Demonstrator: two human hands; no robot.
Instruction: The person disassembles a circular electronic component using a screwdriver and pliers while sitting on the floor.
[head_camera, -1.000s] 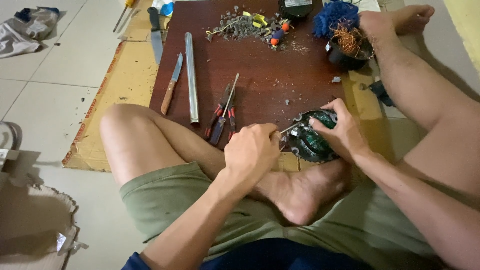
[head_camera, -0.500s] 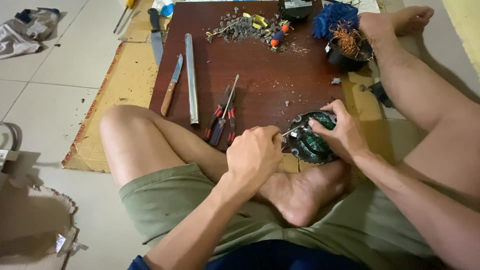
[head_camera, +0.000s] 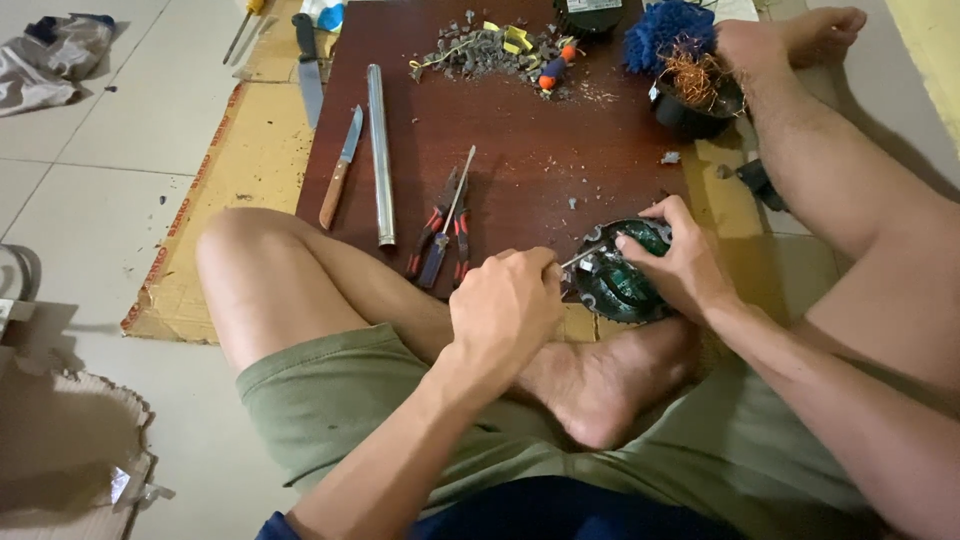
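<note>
The right hand (head_camera: 672, 262) is wrapped around a round dark-green wound motor part (head_camera: 618, 282) at the near edge of the dark red-brown wooden board (head_camera: 520, 150) lying on the floor; the left hand (head_camera: 505, 308) is closed on a thin metal pick (head_camera: 583, 256), its tip touching the part. Red-handled pliers (head_camera: 438, 238) lie just left on the board; a long silver metal tube (head_camera: 379, 152) and a wooden-handled knife (head_camera: 340, 170) lie farther left.

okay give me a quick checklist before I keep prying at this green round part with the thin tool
1. Right hand steadies the green round part: ok.
2. Left hand grips the thin tool: ok.
3. Tool tip seated in the part: cannot tell, too small.
4. Right fingers lie close beside the tip: not ok.
5. Bare foot directly below the part: not ok.
6. Pliers within reach on the board: ok.
</note>
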